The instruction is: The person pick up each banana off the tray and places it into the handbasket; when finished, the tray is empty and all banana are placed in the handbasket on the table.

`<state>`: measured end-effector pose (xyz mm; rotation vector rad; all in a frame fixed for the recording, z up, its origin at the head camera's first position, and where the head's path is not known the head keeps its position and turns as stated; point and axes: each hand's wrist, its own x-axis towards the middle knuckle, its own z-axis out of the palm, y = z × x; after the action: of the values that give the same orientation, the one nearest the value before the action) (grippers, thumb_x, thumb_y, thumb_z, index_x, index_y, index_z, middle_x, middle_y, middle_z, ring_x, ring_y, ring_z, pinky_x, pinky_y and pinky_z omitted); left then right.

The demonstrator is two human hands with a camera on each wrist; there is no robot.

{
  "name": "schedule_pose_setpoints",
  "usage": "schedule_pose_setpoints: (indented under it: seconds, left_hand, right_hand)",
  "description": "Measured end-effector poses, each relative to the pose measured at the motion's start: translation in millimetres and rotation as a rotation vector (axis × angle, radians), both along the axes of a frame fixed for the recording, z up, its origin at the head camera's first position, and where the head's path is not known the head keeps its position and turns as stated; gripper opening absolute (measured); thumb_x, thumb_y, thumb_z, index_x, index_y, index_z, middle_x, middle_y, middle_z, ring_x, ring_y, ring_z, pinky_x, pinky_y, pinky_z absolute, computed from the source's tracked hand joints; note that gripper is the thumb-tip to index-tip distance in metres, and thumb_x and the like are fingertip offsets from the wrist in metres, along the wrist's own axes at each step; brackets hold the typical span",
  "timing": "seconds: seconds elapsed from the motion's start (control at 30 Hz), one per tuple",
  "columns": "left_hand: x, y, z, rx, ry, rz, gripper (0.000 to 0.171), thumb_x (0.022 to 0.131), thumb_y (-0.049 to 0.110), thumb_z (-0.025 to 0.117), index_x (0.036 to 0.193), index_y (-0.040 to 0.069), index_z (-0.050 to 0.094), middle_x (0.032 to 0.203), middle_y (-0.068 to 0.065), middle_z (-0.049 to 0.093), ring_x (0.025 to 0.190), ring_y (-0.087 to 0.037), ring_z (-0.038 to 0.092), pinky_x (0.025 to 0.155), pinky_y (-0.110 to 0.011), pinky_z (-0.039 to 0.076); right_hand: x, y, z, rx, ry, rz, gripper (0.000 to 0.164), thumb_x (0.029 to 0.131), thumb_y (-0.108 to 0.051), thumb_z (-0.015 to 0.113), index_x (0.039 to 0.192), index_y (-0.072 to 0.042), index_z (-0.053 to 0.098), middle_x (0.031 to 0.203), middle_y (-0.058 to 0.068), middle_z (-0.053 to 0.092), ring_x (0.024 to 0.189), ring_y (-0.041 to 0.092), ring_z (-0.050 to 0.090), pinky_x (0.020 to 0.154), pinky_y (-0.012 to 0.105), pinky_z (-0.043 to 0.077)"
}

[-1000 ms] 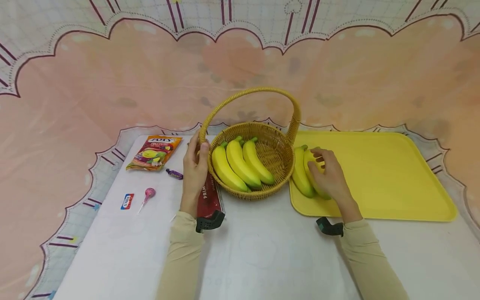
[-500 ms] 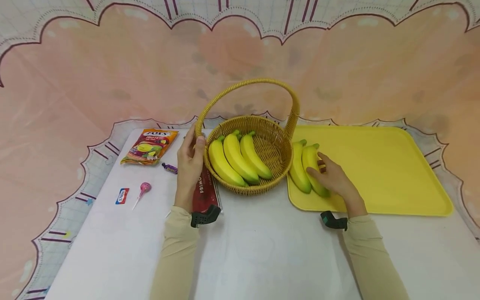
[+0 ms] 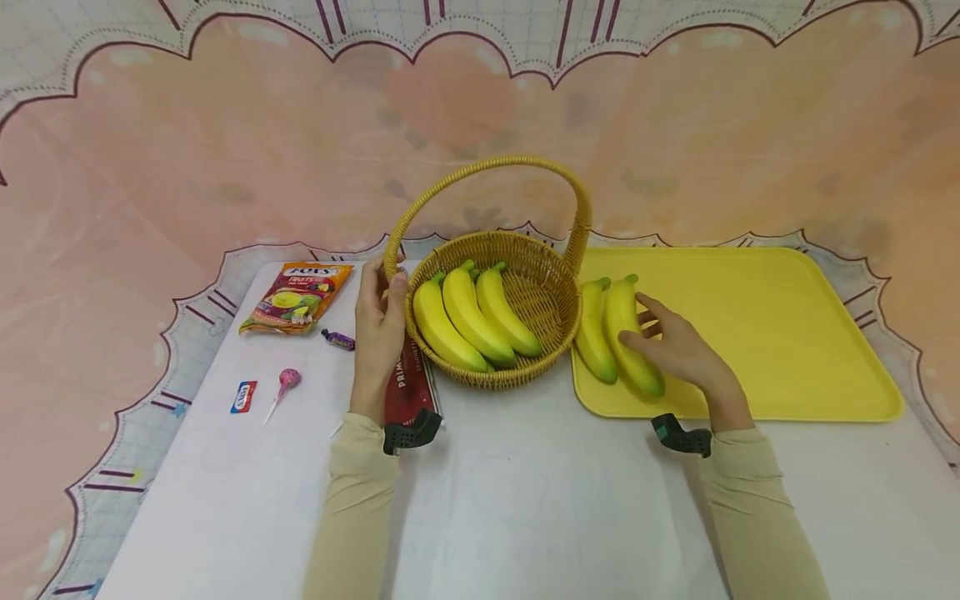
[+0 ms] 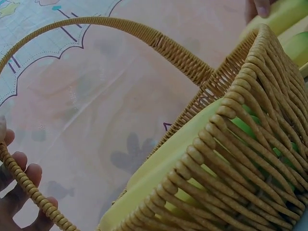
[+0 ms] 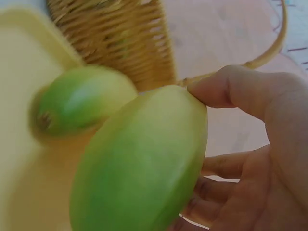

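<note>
A yellow wicker basket (image 3: 551, 304) with a tall arched handle stands mid-table, three bananas (image 3: 468, 321) lying in its left part. My left hand (image 3: 377, 337) holds the handle near its left base, thumb in front and fingers behind, as the left wrist view also shows. To the basket's right, my right hand (image 3: 686, 354) grips a banana (image 3: 624, 329) between thumb and fingers. In the right wrist view this banana's green end (image 5: 139, 168) looms close, apparently raised above the tray. Another banana (image 3: 592, 333) rests on the yellow tray's (image 3: 780, 342) left edge, beside the basket.
On the white table's left are an orange candy bag (image 3: 296, 298), a purple wrapped candy (image 3: 338, 340), a pink lollipop (image 3: 288, 380) and a small red-blue packet (image 3: 243, 397). A dark red spaghetti pack (image 3: 408, 392) lies partly under my left wrist and the basket.
My right hand has closed round the right-hand banana and shifted it slightly away from its neighbour. My left hand stays on the basket handle. The head view has tilted a little.
</note>
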<state>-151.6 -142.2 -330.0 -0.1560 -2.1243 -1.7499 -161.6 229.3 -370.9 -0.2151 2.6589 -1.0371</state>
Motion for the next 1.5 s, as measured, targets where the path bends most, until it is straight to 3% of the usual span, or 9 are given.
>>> schedule_pose_setpoints:
  seconds: [0.1, 0.33, 0.53, 0.73, 1.03, 1.3, 1.5]
  left_hand:
    - [1.2, 1.4, 2.1, -0.013, 0.006, 0.011, 0.034, 0.101, 0.016, 0.043, 0.129, -0.004, 0.043, 0.116, -0.017, 0.05, 0.098, -0.014, 0.048, 0.087, -0.025, 0.042]
    - [-17.6, -6.9, -26.2, -0.033, 0.06, 0.036, 0.035, 0.1, 0.028, 0.044, 0.127, 0.004, 0.045, 0.112, -0.006, 0.052, 0.097, -0.01, 0.049, 0.089, -0.03, 0.045]
    - [-15.7, -6.0, -26.0, -0.045, 0.072, 0.036, 0.037, 0.1, 0.033, 0.044, 0.125, 0.006, 0.045, 0.113, -0.008, 0.053, 0.098, -0.01, 0.049, 0.09, -0.034, 0.045]
    - [-17.3, -6.6, -27.3, -0.061, 0.061, 0.045, 0.036, 0.101, 0.029, 0.042, 0.127, 0.005, 0.045, 0.109, -0.008, 0.051, 0.096, -0.019, 0.049, 0.084, -0.028, 0.044]
    - [-9.1, -2.6, -16.2, -0.043, 0.028, 0.034, 0.033, 0.101, 0.016, 0.042, 0.129, -0.001, 0.044, 0.113, -0.025, 0.05, 0.097, -0.029, 0.049, 0.083, -0.024, 0.042]
    - [-13.1, -3.9, -25.1, -0.059, 0.055, 0.055, 0.035, 0.101, 0.026, 0.042, 0.129, 0.006, 0.046, 0.112, -0.017, 0.053, 0.1, -0.026, 0.052, 0.088, -0.034, 0.045]
    - [-15.6, -3.1, -26.7, -0.07, 0.092, 0.077, 0.035, 0.101, 0.029, 0.043, 0.127, 0.007, 0.048, 0.111, -0.011, 0.055, 0.1, -0.027, 0.053, 0.085, -0.037, 0.046]
  right_hand:
    - [2.0, -2.4, 6.4, -0.018, 0.031, 0.015, 0.08, 0.093, -0.044, 0.053, 0.152, -0.007, 0.013, 0.133, 0.022, 0.046, 0.119, 0.036, 0.047, 0.095, 0.051, 0.042]
    - [8.5, -12.2, 16.3, -0.084, 0.092, 0.07, 0.078, 0.093, -0.04, 0.056, 0.152, -0.014, 0.013, 0.134, 0.018, 0.045, 0.117, 0.032, 0.047, 0.093, 0.05, 0.045]
    - [14.6, -24.7, 21.0, -0.139, 0.115, 0.12, 0.076, 0.092, -0.034, 0.059, 0.152, -0.017, 0.015, 0.134, 0.016, 0.045, 0.115, 0.029, 0.048, 0.091, 0.046, 0.047]
    - [15.1, -41.0, 23.3, -0.157, 0.15, 0.135, 0.073, 0.093, -0.03, 0.06, 0.151, -0.014, 0.019, 0.133, 0.015, 0.048, 0.113, 0.028, 0.05, 0.089, 0.044, 0.048]
    - [13.3, -68.9, 16.6, -0.202, 0.172, 0.163, 0.072, 0.092, -0.031, 0.061, 0.151, -0.016, 0.023, 0.131, 0.01, 0.049, 0.11, 0.024, 0.051, 0.087, 0.04, 0.049]
    - [3.4, -96.9, 17.2, -0.254, 0.175, 0.052, 0.065, 0.09, -0.043, 0.06, 0.146, -0.019, 0.036, 0.127, 0.004, 0.055, 0.1, 0.021, 0.053, 0.082, 0.035, 0.045]
    - [-15.5, -118.2, 23.5, -0.314, 0.123, -0.016, 0.064, 0.088, -0.046, 0.061, 0.143, -0.02, 0.041, 0.13, 0.004, 0.053, 0.108, 0.023, 0.052, 0.089, 0.037, 0.045]
